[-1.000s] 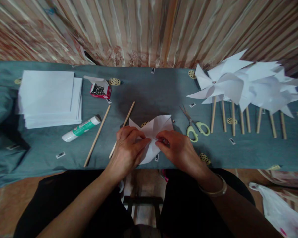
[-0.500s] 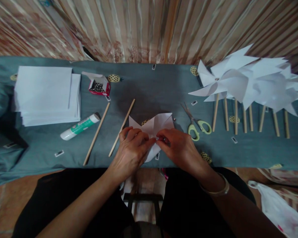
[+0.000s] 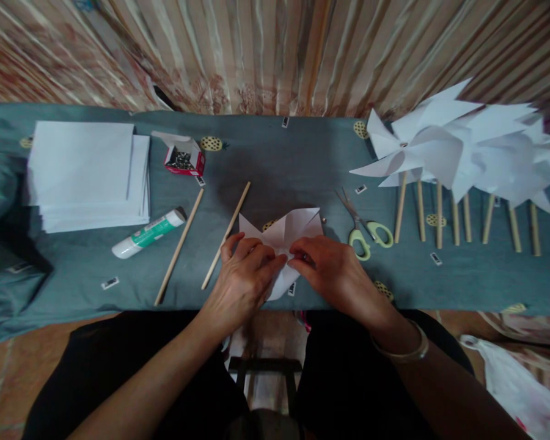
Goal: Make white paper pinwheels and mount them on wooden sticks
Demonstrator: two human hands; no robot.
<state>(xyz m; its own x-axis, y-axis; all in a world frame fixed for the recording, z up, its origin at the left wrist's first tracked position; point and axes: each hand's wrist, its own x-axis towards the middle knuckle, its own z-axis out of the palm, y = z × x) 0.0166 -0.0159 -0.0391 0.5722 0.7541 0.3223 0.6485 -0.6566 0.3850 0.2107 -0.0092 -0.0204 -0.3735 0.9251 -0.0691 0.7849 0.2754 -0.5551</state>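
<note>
A white paper pinwheel (image 3: 297, 225), its blades partly folded in, lies at the table's front edge between my hands. My left hand (image 3: 245, 275) is closed on its left side, thumb and fingers pressing near the centre. From the right, my right hand (image 3: 327, 269) pinches at the same centre, fingertips almost meeting the left thumb. Whether a small piece sits between the right fingertips is hidden. Left of the paper lie two wooden sticks, the nearer stick (image 3: 226, 235) close to my left knuckles and the other stick (image 3: 178, 247) farther out.
Scissors (image 3: 360, 226) with green handles lie right of my right hand. Finished pinwheels (image 3: 440, 146) on sticks are piled at the right. On the left are a paper stack (image 3: 82, 165), a glue stick (image 3: 149, 234) and an open red box (image 3: 183, 160) of small metal pieces.
Both hands stay at the pinwheel's centre, with only a slight shift of the right fingers. The whole view has moved a little.
</note>
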